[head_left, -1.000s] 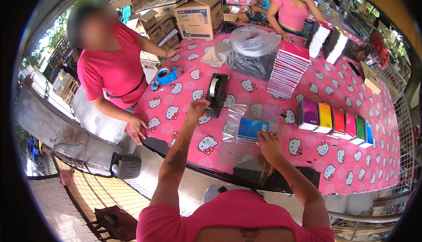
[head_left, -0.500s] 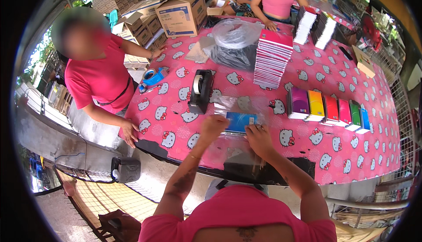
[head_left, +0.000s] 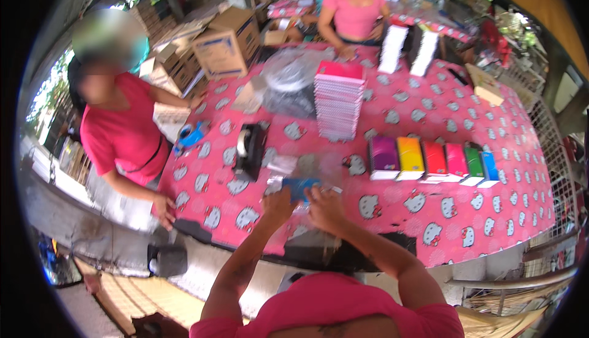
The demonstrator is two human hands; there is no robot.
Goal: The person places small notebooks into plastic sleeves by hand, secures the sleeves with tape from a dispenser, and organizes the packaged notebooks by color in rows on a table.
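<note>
Clear plastic sleeve and blue booklet (head_left: pixel 300 186) pinched between both hands at the near edge of the pink table (head_left: pixel 429 227).
The left hand (head_left: pixel 277 206) and right hand (head_left: pixel 324 206) each close on the booklet; the film looks slippery and may slide or crease, though blur hides the fingers. A black tape dispenser (head_left: pixel 250 149) stands close on the left, coloured booklets (head_left: pixel 432 160) on the right, a tall notebook stack (head_left: pixel 337 100) beyond.
</note>
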